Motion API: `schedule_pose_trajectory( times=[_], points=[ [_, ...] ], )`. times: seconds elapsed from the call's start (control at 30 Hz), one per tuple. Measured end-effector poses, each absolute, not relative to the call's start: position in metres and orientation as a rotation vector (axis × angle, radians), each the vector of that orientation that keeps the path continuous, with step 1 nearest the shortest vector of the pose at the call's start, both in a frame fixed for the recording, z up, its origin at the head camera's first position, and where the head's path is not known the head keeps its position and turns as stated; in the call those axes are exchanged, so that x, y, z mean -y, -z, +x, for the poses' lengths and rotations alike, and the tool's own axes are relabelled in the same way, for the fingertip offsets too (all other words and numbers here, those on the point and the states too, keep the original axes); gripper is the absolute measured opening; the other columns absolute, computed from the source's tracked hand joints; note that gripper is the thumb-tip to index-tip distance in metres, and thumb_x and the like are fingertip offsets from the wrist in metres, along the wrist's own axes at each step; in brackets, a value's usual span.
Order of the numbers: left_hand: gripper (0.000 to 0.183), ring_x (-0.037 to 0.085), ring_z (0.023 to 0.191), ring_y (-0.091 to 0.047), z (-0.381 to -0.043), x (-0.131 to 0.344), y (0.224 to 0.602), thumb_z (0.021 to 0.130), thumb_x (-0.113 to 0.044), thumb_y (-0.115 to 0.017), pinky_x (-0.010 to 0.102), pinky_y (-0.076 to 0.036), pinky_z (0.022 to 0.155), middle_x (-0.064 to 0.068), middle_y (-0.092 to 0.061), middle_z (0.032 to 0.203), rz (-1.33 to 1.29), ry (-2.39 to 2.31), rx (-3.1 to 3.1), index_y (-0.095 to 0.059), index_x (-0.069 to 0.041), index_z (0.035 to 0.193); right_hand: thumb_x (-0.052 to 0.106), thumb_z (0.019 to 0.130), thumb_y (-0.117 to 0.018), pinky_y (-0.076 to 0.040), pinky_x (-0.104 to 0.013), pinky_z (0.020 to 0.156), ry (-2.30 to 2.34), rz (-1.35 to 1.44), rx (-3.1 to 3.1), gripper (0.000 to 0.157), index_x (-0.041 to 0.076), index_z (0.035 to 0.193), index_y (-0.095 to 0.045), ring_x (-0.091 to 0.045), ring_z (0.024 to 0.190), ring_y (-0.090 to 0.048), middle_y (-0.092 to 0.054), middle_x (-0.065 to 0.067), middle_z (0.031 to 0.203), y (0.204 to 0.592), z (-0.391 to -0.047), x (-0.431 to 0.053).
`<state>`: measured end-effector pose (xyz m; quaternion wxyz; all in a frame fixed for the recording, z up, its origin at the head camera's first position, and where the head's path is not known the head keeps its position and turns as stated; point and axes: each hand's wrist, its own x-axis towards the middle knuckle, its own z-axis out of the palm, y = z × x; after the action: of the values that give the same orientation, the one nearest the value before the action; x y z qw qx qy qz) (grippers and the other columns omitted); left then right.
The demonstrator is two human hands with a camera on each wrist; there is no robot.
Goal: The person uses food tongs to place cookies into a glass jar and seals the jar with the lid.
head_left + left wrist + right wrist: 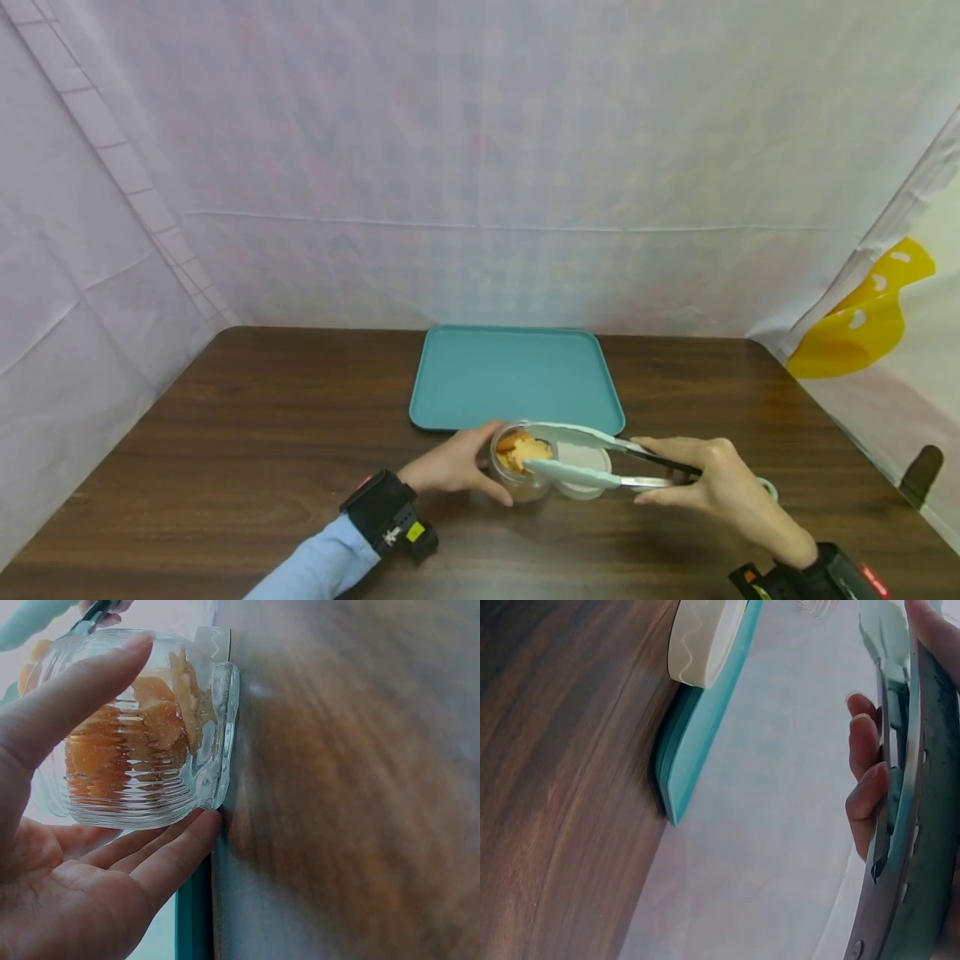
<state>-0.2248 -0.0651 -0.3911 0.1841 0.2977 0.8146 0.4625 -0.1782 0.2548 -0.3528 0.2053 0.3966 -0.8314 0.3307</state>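
A clear ribbed glass jar (527, 491) stands on the table, with orange and yellow snack-like pieces (124, 746) inside. My left hand (459, 463) holds it from the left, thumb on the near side and fingers on the far side. In my right hand (723, 487) are tongs with pale green tips (581, 477); thumb and fingers grip their two arms. Their spread tips reach left over the jar's mouth, one along each side of it. Close against the jar's right side sits a small cream dish (694, 641) with a wavy line on its wall, partly hidden under the tongs.
Behind the jar lies a teal tray (517, 375) on the dark wooden table (300, 417). Pale cloth (480, 167) hangs along the back and sides. A yellow shape with holes (855, 337) shows on the right side.
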Motion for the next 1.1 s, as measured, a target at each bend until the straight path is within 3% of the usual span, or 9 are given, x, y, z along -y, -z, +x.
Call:
schedule_pose_trajectory(
  times=[0.27,0.5,0.97,1.1],
  points=[
    [0.08,0.022,0.115,-0.045,-0.2262,0.0651,0.391,0.065,-0.017,-0.08,0.022,-0.045,0.09,0.006,-0.049,0.123,0.883,-1.291,-2.295,-0.036,-0.009,0.132,0.022,0.053,-0.082,-0.042,-0.006,0.049,-0.805,1.163,2.257,0.054,0.007,0.103,-0.067,-0.004,0.065,-0.059,-0.068,-0.008,0.085,0.3554,-0.1811,-0.2553],
    [0.079,0.023,0.116,-0.044,-0.2265,0.0647,0.3924,0.064,-0.016,-0.08,0.025,-0.045,0.091,0.007,-0.047,0.123,0.863,-1.297,-2.297,-0.037,-0.009,0.13,0.019,0.053,-0.083,-0.048,-0.007,0.06,-0.797,1.112,2.299,0.053,0.007,0.103,-0.067,-0.01,0.073,-0.063,-0.068,-0.007,0.087,0.3561,-0.1788,-0.2546],
    [0.081,0.024,0.116,-0.044,-0.2269,0.066,0.3929,0.064,-0.017,-0.08,0.026,-0.045,0.091,0.009,-0.047,0.124,0.874,-1.287,-2.317,-0.036,-0.008,0.131,0.02,0.055,-0.082,-0.048,-0.007,0.063,-0.794,1.082,2.342,0.052,0.005,0.102,-0.067,-0.009,0.076,-0.063,-0.069,-0.008,0.088,0.3552,-0.1782,-0.2507],
    [0.082,0.024,0.115,-0.045,-0.2277,0.0666,0.3925,0.064,-0.018,-0.08,0.025,-0.045,0.091,0.009,-0.047,0.124,0.875,-1.274,-2.325,-0.035,-0.007,0.132,0.022,0.055,-0.082,-0.044,-0.004,0.056,-0.787,1.09,2.345,0.053,0.004,0.102,-0.067,-0.001,0.067,-0.057,-0.068,-0.007,0.086,0.354,-0.1779,-0.2503]
  ],
)
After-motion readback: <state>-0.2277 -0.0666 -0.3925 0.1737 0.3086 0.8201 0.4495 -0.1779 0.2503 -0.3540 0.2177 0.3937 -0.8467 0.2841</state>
